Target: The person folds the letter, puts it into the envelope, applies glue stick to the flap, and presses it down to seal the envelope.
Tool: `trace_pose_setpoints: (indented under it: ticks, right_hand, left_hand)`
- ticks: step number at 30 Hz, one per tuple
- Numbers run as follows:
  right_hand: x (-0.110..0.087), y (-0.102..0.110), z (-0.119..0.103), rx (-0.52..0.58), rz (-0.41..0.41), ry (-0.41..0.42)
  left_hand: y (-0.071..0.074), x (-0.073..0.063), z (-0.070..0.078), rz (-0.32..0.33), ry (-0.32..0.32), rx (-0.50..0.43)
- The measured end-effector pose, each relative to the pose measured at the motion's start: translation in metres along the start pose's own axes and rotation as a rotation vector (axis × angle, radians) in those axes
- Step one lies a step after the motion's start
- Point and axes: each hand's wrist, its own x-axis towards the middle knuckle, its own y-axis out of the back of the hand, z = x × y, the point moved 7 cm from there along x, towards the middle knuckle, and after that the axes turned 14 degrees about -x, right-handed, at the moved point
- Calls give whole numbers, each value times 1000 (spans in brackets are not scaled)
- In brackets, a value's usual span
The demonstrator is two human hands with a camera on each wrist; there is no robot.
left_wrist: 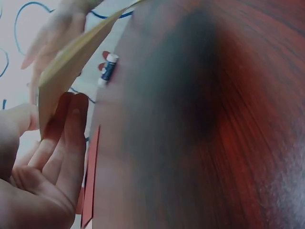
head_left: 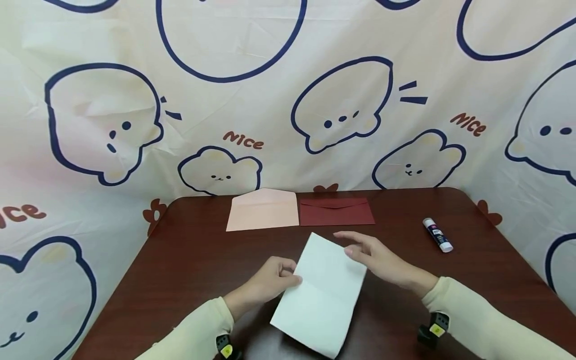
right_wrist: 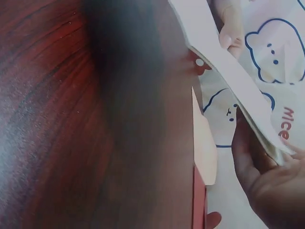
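Left hand (head_left: 270,278) and right hand (head_left: 382,259) pinch a rectangular white folded-paper sheet (head_left: 324,295) above the brown wood-grain desk (head_left: 180,285).
Grips: left edge, far edge. Probably light, flexible, easily creased; hold opposite edges lightly, without bending.

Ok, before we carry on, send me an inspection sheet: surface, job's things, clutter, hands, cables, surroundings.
Surface: dark reddish-brown table with visible grain, glossy near the front.
Job's things: white paper, tilted and raised off the table at least in part.
Clutter: pale pink envelope, flap open, beside a red envelope, flap down, both at the back; glue stick lying to the right.
Hands: left hand pinches the paper's left edge; right hand grips its upper right edge.
Cables: nothing seen.
Surroundings: cartoon-printed cloth behind and at both sides.
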Motion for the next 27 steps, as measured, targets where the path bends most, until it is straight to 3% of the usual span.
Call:
trace_pose_setpoints:
  ticks: [7,14,18,21,27]
  right_hand:
    - [-2,-2,15,191,17,-121]
    - [0,-16,8,213,-14,-50]
    - [1,-19,9,271,-16,-62]
    - [1,-20,9,333,-41,-79]
    - [0,-19,8,423,-82,-80]
  left_hand:
    - [14,-1,11,167,-55,-58]
    - [14,-4,15,242,-94,-160]
    - [15,-6,15,292,-86,-222]
    - [16,-7,15,307,-82,-287]
    - [14,-10,12,244,-51,-386]
